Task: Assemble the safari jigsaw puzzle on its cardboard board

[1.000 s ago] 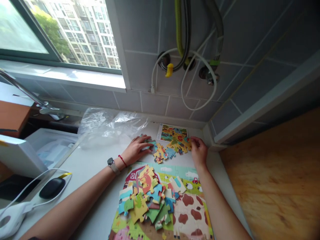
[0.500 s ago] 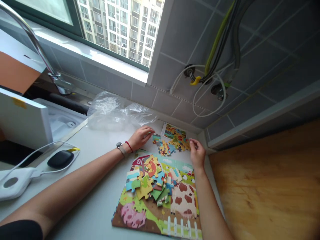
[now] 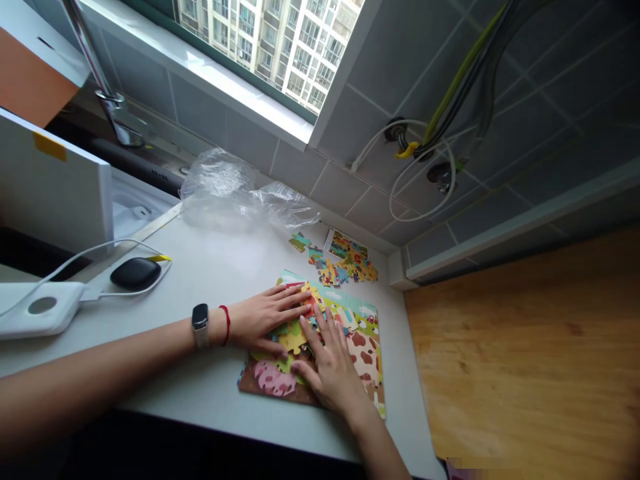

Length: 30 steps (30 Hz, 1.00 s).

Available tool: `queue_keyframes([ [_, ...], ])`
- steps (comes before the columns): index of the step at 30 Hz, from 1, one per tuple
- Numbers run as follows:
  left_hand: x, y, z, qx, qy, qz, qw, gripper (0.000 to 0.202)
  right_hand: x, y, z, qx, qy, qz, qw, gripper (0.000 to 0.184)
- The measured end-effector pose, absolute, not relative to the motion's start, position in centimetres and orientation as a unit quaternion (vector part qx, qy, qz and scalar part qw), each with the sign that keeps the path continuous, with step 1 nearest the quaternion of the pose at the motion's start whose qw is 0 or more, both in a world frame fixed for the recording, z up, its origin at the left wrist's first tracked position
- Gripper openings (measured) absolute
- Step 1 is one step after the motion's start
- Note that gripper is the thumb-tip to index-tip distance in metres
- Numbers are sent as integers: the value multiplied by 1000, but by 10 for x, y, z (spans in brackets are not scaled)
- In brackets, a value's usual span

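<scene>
My left hand lies with spread fingers on a heap of loose jigsaw puzzle pieces. Beside it my right hand rests on the same heap, fingers apart too; the hands hide much of it. Under the pieces is a farm picture puzzle board with a spotted cow, a pink pig and a white fence. Beyond the board's far edge, more puzzle pieces lie in a cluster beside a small picture card. One piece sits apart at the cluster's left.
Crumpled clear plastic lies along the wall. On the left are a black rounded case, a white charger with its cable, and a faucet behind. A wooden surface borders the white counter on the right.
Both hands have come back from the far puzzle cluster onto the heap on the board. A piece now lies apart at the cluster's left. The camera view has shifted.
</scene>
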State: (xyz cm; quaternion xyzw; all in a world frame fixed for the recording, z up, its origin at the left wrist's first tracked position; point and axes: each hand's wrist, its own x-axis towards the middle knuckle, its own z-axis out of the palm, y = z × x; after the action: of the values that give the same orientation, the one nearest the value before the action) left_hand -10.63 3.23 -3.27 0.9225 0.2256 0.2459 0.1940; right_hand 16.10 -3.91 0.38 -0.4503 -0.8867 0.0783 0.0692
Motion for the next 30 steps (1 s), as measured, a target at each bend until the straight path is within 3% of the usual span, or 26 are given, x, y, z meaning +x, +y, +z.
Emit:
queue_keyframes([
  [5,-106,41,-33,923,234,251,175,61,199,-49,-6,-490,-867,21,89,62],
  [13,-116,47,-24,916,304,233,119,37,249,-66,-12,-581,-801,-12,143,41],
  [20,-123,57,-29,880,399,232,111,33,274,-46,-6,-676,-721,16,153,52],
  [25,-121,54,-27,894,350,242,142,38,241,-42,11,-574,-798,104,152,50],
  [30,-115,45,-23,921,269,220,174,47,190,-42,15,-484,-858,135,107,68],
])
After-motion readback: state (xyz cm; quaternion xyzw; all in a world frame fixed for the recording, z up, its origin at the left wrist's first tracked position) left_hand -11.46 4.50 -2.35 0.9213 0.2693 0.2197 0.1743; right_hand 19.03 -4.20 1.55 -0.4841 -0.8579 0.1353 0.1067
